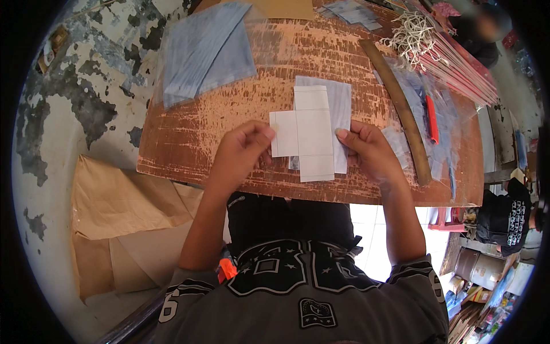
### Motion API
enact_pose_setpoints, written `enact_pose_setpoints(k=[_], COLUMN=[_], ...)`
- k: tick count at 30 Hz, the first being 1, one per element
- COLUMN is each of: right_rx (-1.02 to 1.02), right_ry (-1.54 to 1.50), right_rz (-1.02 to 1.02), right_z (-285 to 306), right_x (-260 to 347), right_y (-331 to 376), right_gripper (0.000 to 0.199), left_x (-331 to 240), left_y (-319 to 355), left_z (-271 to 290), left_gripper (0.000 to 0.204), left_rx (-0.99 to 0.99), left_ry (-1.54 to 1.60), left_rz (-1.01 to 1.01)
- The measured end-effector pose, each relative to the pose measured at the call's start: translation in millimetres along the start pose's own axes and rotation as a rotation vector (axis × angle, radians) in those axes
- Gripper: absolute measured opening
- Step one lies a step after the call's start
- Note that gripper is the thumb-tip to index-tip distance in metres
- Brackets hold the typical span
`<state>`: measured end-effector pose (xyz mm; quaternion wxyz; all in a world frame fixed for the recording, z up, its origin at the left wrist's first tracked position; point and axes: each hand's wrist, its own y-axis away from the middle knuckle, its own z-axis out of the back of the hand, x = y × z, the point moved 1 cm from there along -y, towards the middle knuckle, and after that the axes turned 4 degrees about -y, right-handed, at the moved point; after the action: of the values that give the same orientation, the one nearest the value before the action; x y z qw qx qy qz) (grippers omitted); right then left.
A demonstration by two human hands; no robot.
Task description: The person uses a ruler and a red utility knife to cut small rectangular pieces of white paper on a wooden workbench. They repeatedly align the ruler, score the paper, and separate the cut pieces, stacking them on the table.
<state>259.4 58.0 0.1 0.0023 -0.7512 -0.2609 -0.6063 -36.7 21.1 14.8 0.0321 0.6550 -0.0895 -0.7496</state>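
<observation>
A white paper cutout point(313, 132) with fold lines, a tall strip with a square flap on its left, is held in front of me near the table's front edge. My left hand point(243, 152) is closed on the edge of that flap, thumb and fingers pinching it. Behind the cutout lie translucent bluish plastic sheets point(342, 103), showing along its right side. My right hand point(371, 150) is closed on their right edge, thumb on top. Whether its fingers also reach the cutout from beneath is hidden.
On the worn brown table point(229, 114) lie a large plastic stack point(212, 51) far left and a curved wooden strip point(401, 109) at right. Beyond the strip are a red cutter-like tool point(432, 119) and a bundle of pink sticks with white strings point(441, 51). Brown paper point(132, 200) hangs left.
</observation>
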Motion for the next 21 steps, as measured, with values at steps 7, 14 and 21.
enact_pose_setpoints(k=[7,14,21], right_rx=[0.032,0.066,0.022], right_ry=[0.09,0.113,0.139], right_rz=[0.008,0.042,0.081], right_z=[-15.7,-20.3,-35.0], right_x=[6.6,8.7,9.5], right_y=[-11.2,-13.1,-10.8], right_gripper=[0.035,0.036,0.036], left_x=[10.5,12.5,9.1], left_y=[-8.7,-13.9,-2.7], left_z=[-15.4,-31.8,-44.1], left_gripper=[0.022,0.027,0.036], left_rx=[0.005,-0.153,-0.303], left_ry=[0.053,0.04,-0.12], left_rz=[-0.026,-0.109,-0.171])
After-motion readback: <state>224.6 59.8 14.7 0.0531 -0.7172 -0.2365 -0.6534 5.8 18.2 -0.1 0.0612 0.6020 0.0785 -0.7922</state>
